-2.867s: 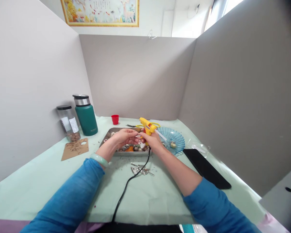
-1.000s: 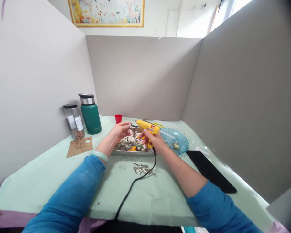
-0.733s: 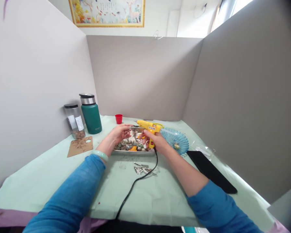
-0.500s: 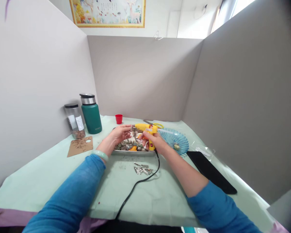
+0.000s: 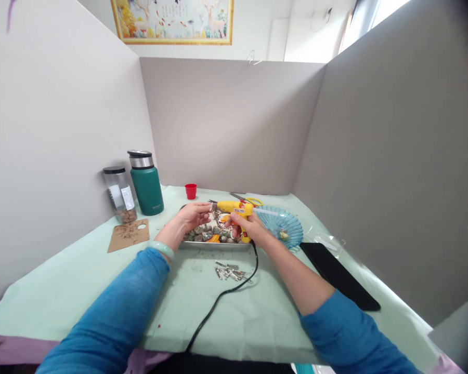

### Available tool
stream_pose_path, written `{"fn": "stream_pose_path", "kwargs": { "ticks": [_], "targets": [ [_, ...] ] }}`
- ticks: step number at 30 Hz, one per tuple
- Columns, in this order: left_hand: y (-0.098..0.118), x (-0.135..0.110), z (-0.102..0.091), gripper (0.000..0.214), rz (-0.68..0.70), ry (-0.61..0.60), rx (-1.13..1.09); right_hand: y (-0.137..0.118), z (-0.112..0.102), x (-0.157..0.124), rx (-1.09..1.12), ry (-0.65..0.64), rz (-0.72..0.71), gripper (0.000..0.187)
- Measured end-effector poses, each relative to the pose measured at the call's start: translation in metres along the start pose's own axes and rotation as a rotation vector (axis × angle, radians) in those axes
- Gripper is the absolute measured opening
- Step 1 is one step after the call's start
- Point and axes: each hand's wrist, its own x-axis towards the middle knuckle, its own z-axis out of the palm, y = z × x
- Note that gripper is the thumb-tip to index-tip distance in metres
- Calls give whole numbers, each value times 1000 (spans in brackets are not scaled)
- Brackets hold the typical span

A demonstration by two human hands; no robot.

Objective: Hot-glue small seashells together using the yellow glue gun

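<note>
My right hand (image 5: pixel 249 227) is closed round the handle of a yellow hot glue gun (image 5: pixel 230 206), whose nozzle points left. A clear glue stick sticks out of its back. Just left of the nozzle, my left hand (image 5: pixel 192 215) pinches a small silvery piece (image 5: pixel 211 207), too small to make out fully. Both hands are above a metal tray (image 5: pixel 214 247) holding stones (image 5: pixel 201 234) and orange and white pieces, partly hidden by the hands. In front of the tray lies a pile of small silvery metal pieces (image 5: pixel 231 272).
A black cord (image 5: pixel 215 304) runs from the gun to the near edge. Blue plate (image 5: pixel 296 228), black mat (image 5: pixel 337 275) and scissors (image 5: pixel 254 201) lie right and behind. At left stand a green bottle (image 5: pixel 146 189), a jar (image 5: pixel 119 192) and cardboard (image 5: pixel 128 236); a red cup (image 5: pixel 191 191) stands behind.
The glue gun has shifted and turned slightly, so its nozzle now shows beside my left fingertips. My left fingers have drawn together on the small silvery piece.
</note>
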Motion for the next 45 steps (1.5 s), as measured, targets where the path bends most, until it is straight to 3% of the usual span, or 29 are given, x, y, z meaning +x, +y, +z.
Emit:
{"fn": "stream_pose_path", "kwargs": {
  "ticks": [13, 45],
  "targets": [
    [-1, 3, -3, 15, 5, -2, -7, -10, 5, -4, -32, -19, -14, 49],
    [1, -2, -1, 19, 62, 22, 33, -6, 5, -2, -37, -17, -21, 48]
  ]
}}
